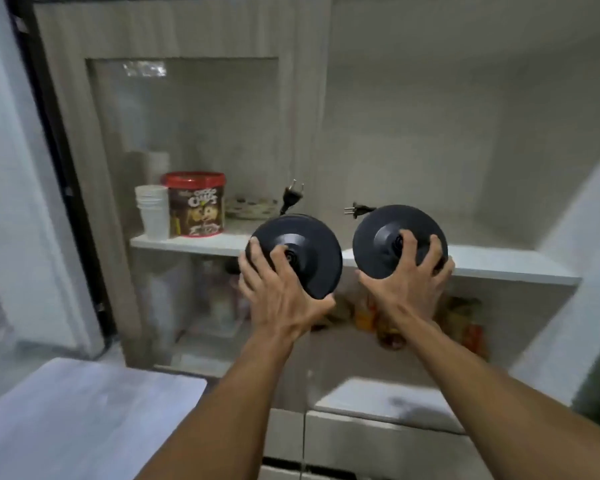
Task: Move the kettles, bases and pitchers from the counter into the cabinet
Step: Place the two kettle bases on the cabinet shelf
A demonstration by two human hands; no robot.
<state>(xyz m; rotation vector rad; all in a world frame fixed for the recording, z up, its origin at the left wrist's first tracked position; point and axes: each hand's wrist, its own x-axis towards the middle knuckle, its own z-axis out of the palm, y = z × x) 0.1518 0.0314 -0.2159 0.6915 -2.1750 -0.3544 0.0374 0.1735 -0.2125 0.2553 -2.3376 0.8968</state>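
Note:
Two round black kettle bases are held up in front of the open cabinet. My left hand grips the left base from below, tilted toward me. My right hand grips the right base the same way. Each base has a black plug sticking out behind it: the left plug points up, the right plug points left. Both bases hover at the front edge of the white cabinet shelf. No kettle or pitcher is in view.
On the shelf's left stand a stack of white cups, a red-lidded chocolate cereal tub and a patterned dish. Food packets fill the shelf below. A glass cabinet door stands at left; a white counter lies lower left.

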